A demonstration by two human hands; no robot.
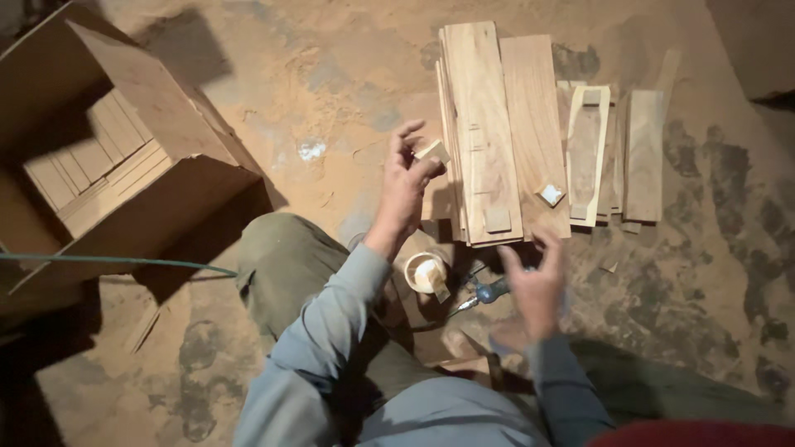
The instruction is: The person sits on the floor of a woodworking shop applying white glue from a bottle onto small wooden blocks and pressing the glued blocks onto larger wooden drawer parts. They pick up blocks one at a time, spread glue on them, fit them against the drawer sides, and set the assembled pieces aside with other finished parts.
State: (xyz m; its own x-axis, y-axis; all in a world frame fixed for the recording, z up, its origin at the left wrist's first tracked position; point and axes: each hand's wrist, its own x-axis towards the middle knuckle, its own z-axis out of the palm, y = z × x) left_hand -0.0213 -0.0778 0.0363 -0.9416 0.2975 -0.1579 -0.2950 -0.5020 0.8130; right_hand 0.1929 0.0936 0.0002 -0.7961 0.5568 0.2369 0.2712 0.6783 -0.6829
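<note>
Left hand (406, 186) pinches 1 small pale wooden block (433, 151), just left of the long plank stack (483, 124); right hand (534, 285) hovers open, seemingly empty.

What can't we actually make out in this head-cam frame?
- Right hand, head view: motion-blurred, so its grip cannot be told.
- Small wooden block in the left hand: fingers cover part of it.
- Cardboard box: the left edge cuts it off; its flaps and shadow hide most of the wood strips inside.
- Cup contents: too small to identify.
- Lower boards in the plank stack: hidden by the top plank.
</note>
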